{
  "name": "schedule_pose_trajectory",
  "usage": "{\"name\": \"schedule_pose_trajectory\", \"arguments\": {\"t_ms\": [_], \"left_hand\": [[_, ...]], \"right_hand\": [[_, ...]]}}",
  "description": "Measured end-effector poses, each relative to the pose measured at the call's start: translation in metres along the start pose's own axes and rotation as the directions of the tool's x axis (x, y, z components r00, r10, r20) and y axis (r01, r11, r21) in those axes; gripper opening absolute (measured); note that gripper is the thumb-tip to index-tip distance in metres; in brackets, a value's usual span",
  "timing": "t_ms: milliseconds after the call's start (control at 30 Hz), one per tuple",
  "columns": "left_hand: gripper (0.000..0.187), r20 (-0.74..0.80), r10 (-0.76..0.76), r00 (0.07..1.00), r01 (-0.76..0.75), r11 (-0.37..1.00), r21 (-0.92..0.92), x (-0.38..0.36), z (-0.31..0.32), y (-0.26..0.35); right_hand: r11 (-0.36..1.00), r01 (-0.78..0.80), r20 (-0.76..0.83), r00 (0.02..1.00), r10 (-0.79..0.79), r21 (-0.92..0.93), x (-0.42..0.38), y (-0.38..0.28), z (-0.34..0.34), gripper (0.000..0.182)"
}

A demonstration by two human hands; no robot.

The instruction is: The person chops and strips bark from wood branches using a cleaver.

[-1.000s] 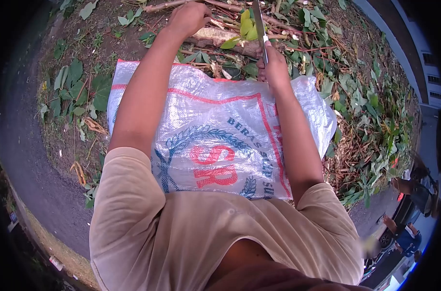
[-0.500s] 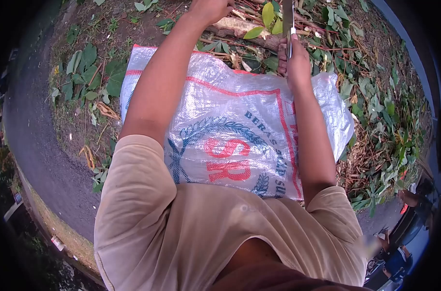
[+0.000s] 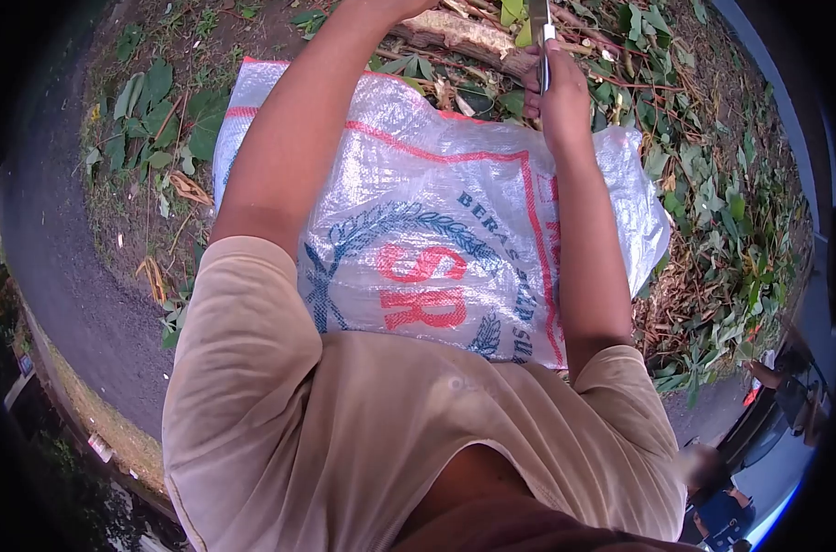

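Note:
My right hand (image 3: 563, 90) is closed round the handle of a knife (image 3: 548, 41), whose blade points away from me and runs out of the top of the view. Only the base of my left hand (image 3: 401, 7) shows at the top edge; its fingers are cut off or hidden, so what they hold cannot be made out. Close to both hands lies a cut branch (image 3: 464, 44) with partly bare, pale wood. A woven plastic rice sack (image 3: 418, 175) with red and blue print is spread under my forearms, over my lap.
Leafy twigs and cuttings (image 3: 712, 239) litter the ground on the right. More green leaves (image 3: 160, 110) lie at the left, beside a paved road (image 3: 59, 230). Another person (image 3: 726, 506) is at the lower right, near a vehicle.
The sack and ground sit slightly higher and further left in the view. My left hand is now more cut off by the top edge. The knife stays in my right hand.

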State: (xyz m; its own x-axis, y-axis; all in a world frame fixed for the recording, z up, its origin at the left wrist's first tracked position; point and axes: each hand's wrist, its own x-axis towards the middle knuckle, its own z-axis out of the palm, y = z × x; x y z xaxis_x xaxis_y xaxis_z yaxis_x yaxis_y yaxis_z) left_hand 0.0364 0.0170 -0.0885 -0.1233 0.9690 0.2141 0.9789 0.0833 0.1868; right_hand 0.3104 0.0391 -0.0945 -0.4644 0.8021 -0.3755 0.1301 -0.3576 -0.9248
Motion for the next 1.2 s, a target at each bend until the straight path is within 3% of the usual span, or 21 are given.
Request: {"name": "schedule_pose_trajectory", "arguments": {"t_ms": [67, 133, 200, 233, 300, 333, 400, 467, 533, 600, 667, 700, 767, 800, 900, 967, 1000, 1067, 1100, 1133, 1200], "left_hand": [[0.017, -0.037, 0.011, 0.999, -0.012, 1.000, -0.026, 0.003, 0.000, 0.000], [0.017, -0.067, 0.019, 0.998, -0.027, 0.993, -0.115, 0.004, 0.003, 0.000], [0.017, -0.090, 0.028, 0.996, -0.046, 0.978, -0.205, 0.004, 0.025, -0.007], [0.017, -0.007, 0.057, 0.998, -0.057, 0.979, -0.193, 0.010, 0.055, -0.020], [0.027, 0.239, 0.032, 0.971, 0.014, 0.983, -0.185, 0.009, 0.089, -0.034], [0.027, 0.233, 0.034, 0.972, 0.010, 0.982, -0.188, 0.008, 0.104, -0.041], [0.030, 0.192, 0.146, 0.970, -0.082, 0.948, -0.306, 0.013, 0.136, -0.059], [0.032, 0.194, 0.166, 0.967, -0.097, 0.941, -0.325, 0.013, 0.133, -0.056], [0.019, 0.309, 0.076, 0.948, 0.093, 0.861, -0.500, 0.002, 0.086, -0.025], [0.021, 0.328, 0.133, 0.935, 0.055, 0.860, -0.507, 0.005, 0.096, -0.037], [0.032, 0.330, 0.111, 0.937, -0.001, 0.949, -0.314, 0.006, 0.111, -0.046], [0.032, 0.329, 0.114, 0.937, -0.005, 0.950, -0.313, 0.007, 0.107, -0.044], [0.031, 0.513, -0.035, 0.858, 0.241, 0.909, -0.341, 0.007, 0.104, -0.042], [0.031, 0.510, -0.029, 0.859, 0.235, 0.909, -0.344, 0.007, 0.106, -0.043], [0.026, 0.484, -0.052, 0.874, 0.255, 0.896, -0.364, 0.006, 0.107, -0.045], [0.022, 0.395, -0.071, 0.916, 0.242, 0.883, -0.402, 0.006, 0.106, -0.042], [0.022, 0.405, -0.083, 0.911, 0.258, 0.879, -0.400, 0.004, 0.105, -0.037], [0.022, 0.252, -0.102, 0.962, 0.189, 0.917, -0.352, 0.009, 0.098, -0.027], [0.023, 0.120, -0.026, 0.992, 0.070, 0.924, -0.376, 0.009, 0.107, -0.030], [0.023, 0.121, -0.019, 0.992, 0.063, 0.924, -0.378, 0.008, 0.115, -0.033], [0.024, 0.187, 0.039, 0.982, 0.054, 0.884, -0.465, 0.005, 0.104, -0.025]], "right_hand": [[0.966, 0.252, 0.008, 0.968, -0.252, -0.060, 0.000, -0.004, 0.003, 0.043], [0.949, 0.308, 0.022, 0.951, -0.308, -0.062, 0.005, 0.003, 0.004, 0.043], [0.996, 0.066, 0.019, 0.998, -0.065, -0.063, 0.011, 0.015, 0.003, 0.044], [0.989, -0.142, 0.061, 0.988, 0.140, 0.027, 0.014, 0.018, 0.001, 0.045], [0.987, -0.159, 0.038, 0.986, 0.160, -0.019, 0.015, 0.021, -0.004, 0.044], [0.981, -0.182, 0.019, 0.983, 0.184, -0.066, 0.016, 0.020, -0.005, 0.043], [0.990, -0.133, 0.011, 0.991, 0.133, -0.035, 0.007, 0.010, -0.002, 0.044], [0.992, 0.126, -0.022, 0.992, -0.125, 0.015, -0.001, 0.001, 0.003, 0.041], [0.973, 0.227, -0.016, 0.974, -0.227, 0.033, -0.003, -0.004, 0.006, 0.038], [0.926, 0.375, 0.002, 0.927, -0.376, 0.041, 0.000, -0.005, 0.004, 0.038], [0.932, 0.360, -0.010, 0.933, -0.359, 0.039, 0.001, 0.009, 0.007, 0.039], [0.991, 0.118, 0.015, 0.993, -0.120, 0.067, 0.004, 0.015, 0.006, 0.041], [0.930, -0.343, 0.148, 0.934, 0.325, 0.128, 0.014, 0.019, 0.001, 0.047], [0.932, -0.340, 0.143, 0.936, 0.322, 0.129, 0.013, 0.019, -0.002, 0.047], [0.961, -0.246, 0.080, 0.968, 0.237, 0.130, 0.008, 0.011, -0.001, 0.042], [0.995, 0.072, -0.013, 0.997, -0.071, 0.069, 0.005, 0.014, 0.003, 0.046], [0.996, 0.056, -0.002, 0.998, -0.056, 0.067, 0.002, 0.015, 0.006, 0.046], [0.960, 0.277, -0.010, 0.961, -0.277, 0.031, 0.000, 0.012, 0.011, 0.046], [0.955, 0.297, 0.017, 0.955, -0.297, 0.010, 0.003, 0.019, 0.010, 0.047], [0.955, 0.298, 0.009, 0.955, -0.298, 0.010, 0.007, 0.025, 0.009, 0.047], [0.969, -0.243, 0.045, 0.969, 0.241, 0.050, 0.014, 0.030, 0.007, 0.045]]}}
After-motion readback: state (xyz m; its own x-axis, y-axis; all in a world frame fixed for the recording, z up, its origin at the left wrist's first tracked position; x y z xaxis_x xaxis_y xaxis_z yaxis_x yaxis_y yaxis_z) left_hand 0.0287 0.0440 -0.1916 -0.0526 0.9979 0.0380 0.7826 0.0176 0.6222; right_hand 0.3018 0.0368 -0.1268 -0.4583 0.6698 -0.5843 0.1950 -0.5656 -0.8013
